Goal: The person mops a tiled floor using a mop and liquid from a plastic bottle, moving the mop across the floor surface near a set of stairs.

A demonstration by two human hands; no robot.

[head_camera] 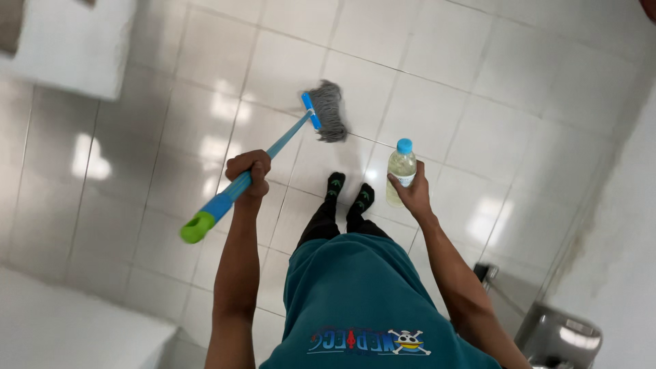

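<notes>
Left hand [249, 171] is wrapped in a full fist around the blue plastic mop handle with the green end cap [225, 199], grabbing it a bit above that cap. The handle runs up and away from the fist to the grey string mop head [329, 111], which sits flat on the glossy white tiled floor [478, 102], well ahead of the black socks [348, 195]. Right hand [413, 195] is curled around a clear plastic bottle of pale yellowish liquid with a blue cap [401, 171], held upright just right of the feet.
</notes>
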